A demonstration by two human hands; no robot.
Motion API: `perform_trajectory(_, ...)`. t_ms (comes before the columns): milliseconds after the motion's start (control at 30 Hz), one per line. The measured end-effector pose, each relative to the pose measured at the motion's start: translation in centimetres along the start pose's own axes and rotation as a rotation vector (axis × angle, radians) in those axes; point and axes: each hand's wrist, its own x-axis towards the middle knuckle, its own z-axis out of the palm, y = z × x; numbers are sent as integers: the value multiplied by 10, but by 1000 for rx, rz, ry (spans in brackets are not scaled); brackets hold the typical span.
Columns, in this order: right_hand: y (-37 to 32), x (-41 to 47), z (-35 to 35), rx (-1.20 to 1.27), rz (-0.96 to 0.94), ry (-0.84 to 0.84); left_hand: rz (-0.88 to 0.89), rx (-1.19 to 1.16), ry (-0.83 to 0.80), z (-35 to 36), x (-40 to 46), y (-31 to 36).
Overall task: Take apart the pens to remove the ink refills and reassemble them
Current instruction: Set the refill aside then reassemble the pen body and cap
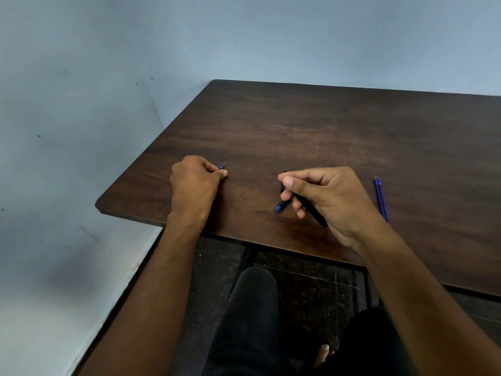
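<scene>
My left hand [195,180] rests on the dark wooden table [311,126] near its left edge, fingers closed around a small part; only a blue pointed tip [222,166] sticks out past the thumb. To the right, my right hand [325,196] grips black pen parts [314,213], and a blue end [280,207] pokes out below the fingers toward the left. Most of what each hand holds is hidden by the fingers. Two thin blue ink refills [381,198] lie side by side on the table, right of my right hand.
The table stands in a corner against pale blue walls [108,77]. Its front edge runs just under my wrists. Below it are my legs in dark trousers [252,321] and a dark speckled floor [311,291].
</scene>
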Motion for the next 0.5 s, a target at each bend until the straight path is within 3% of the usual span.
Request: perform_trajectory(500, -1, -3, -3, -15, -15, 15, -19, 11, -16, -1, -2, 3)
